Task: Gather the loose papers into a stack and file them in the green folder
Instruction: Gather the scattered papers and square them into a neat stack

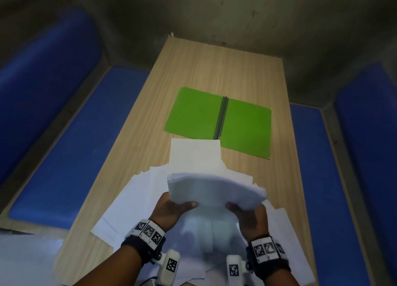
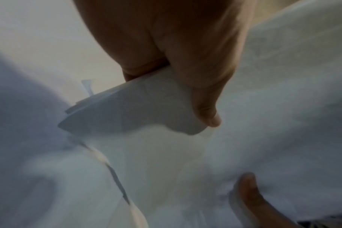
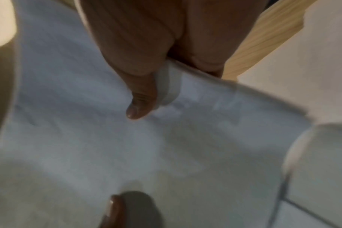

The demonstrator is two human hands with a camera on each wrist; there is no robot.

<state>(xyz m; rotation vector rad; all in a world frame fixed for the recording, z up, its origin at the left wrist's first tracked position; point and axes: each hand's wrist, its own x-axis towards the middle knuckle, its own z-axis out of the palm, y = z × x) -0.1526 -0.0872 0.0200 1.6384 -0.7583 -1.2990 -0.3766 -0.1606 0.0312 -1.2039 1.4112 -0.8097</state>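
Both hands hold a bundle of white papers point(image 1: 212, 189) above the table, its far edge bowed and blurred. My left hand point(image 1: 171, 210) grips the bundle's near left side, thumb on top. My right hand point(image 1: 247, 214) grips the near right side the same way. In the left wrist view the thumb pinches the papers point(image 2: 139, 111), and in the right wrist view the thumb lies on the sheets point(image 3: 205, 115). More loose papers point(image 1: 133, 204) lie fanned under the hands. The green folder point(image 1: 242, 124) lies flat, opened out, further along the table, with a single sheet point(image 1: 193, 154) overlapping its near edge.
The light wooden table point(image 1: 214, 66) runs away from me. Blue padded benches point(image 1: 71, 148) flank it on the left and on the right point(image 1: 318, 161). A grey wall point(image 1: 236, 12) stands behind the table's far end.
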